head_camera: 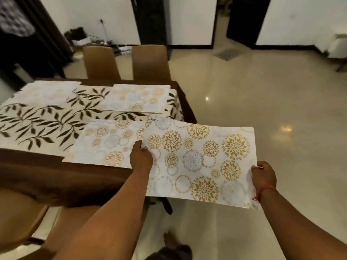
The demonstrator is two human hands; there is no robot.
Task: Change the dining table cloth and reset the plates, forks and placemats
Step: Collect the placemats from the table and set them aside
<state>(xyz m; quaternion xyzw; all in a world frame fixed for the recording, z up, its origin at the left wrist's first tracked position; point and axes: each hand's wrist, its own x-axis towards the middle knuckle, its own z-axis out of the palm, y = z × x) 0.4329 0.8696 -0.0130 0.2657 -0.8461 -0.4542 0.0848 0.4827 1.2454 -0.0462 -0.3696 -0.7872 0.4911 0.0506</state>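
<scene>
While both hands pinch its short edges, left hand (141,158) and right hand (263,175), the placemat (201,162) hangs level off the table's (28,166) right near corner. Judged light, thin, semi-stiff, slick; best held at opposite edges. White, gold and grey medallions.

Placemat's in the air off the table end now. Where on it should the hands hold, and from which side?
Grip the held placemat at its two short edges, as now: left hand pinches the left edge, right hand the right. It is a thin, limp sheet, so holds at opposite ends probably keep it flat. Come from the near side, since the tablecloth and the laid placemat lie beyond.
</scene>
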